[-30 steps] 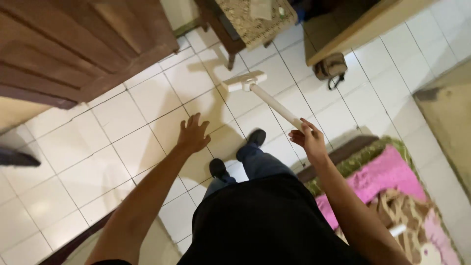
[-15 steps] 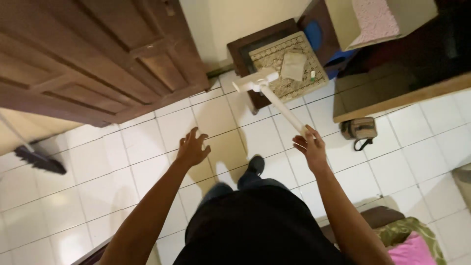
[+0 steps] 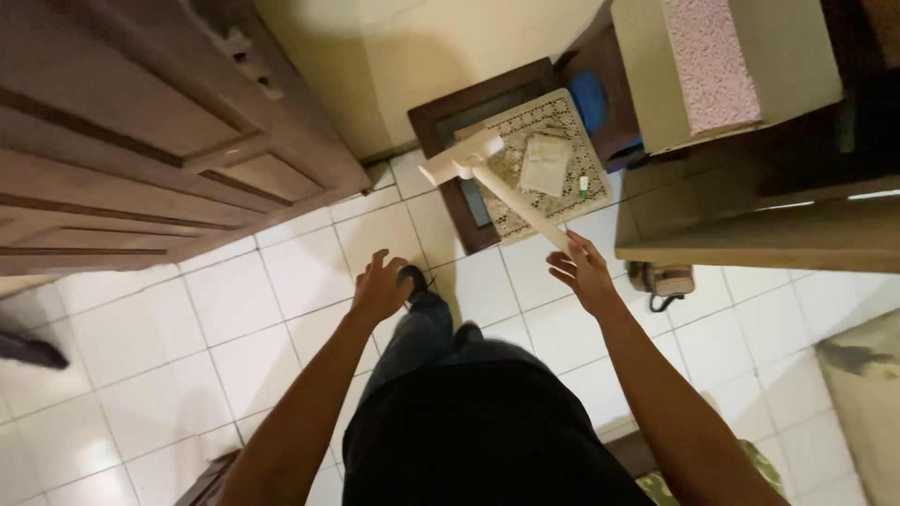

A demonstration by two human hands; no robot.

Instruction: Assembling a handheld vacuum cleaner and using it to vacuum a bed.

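Observation:
My right hand [image 3: 581, 272] grips the near end of a white pipe-like handle [image 3: 520, 204] that ends in a flat white cross-piece head [image 3: 459, 157]. The head hangs in the air over a small dark wooden table [image 3: 469, 215]. My left hand [image 3: 380, 286] is held out in front of me with its fingers spread and nothing in it, above the white tiled floor [image 3: 234, 319]. My legs in blue trousers and a dark shoe [image 3: 412, 276] show beneath the hands.
A wooden door [image 3: 141, 141] stands at the left. On the small table lies a patterned mat [image 3: 553, 201] with a folded cloth [image 3: 546, 164]. A cream cabinet [image 3: 731, 66] and wooden ledge [image 3: 750, 244] fill the right, a small brown bag [image 3: 661, 279] under it. A dark broom head [image 3: 28, 349] lies far left.
I have stepped forward towards the small table and wall. The white head has risen off the floor and now hovers over the table. The pink rug has left the view.

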